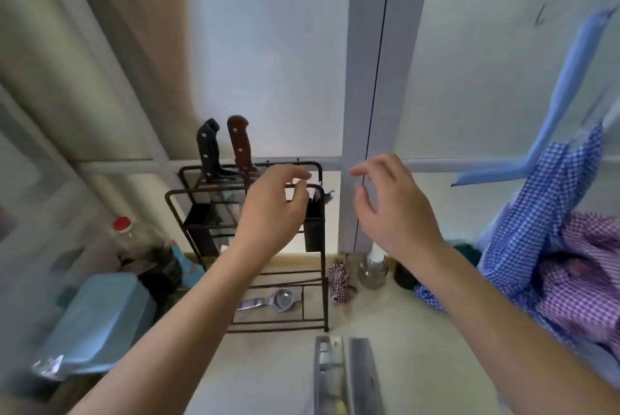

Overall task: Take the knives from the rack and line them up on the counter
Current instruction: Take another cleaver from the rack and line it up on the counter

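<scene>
Black wire rack (322,247) sits at the back of the pale counter (419,347), and two knives are still standing in it, handles up: a black-handled knife (208,149) and just at its 3 o'clock a brown-handled knife (241,144). Two steel blades (347,377) already lie flat on the counter at 6 o'clock from the rack, side by side, running out of frame at the bottom, so can't see their handles.

Left hand (271,213) is up in front of the rack's top rail, fingers loosely curled, nothing in it. Right hand (392,210) hovers at 3 o'clock from the rack, fingers spread wide, also empty.

Other stuff: a strainer (281,300) on the rack's bottom shelf, a red-capped bottle (134,243) at 9 o'clock, checked cloth (553,230) piled at 3 o'clock.
</scene>
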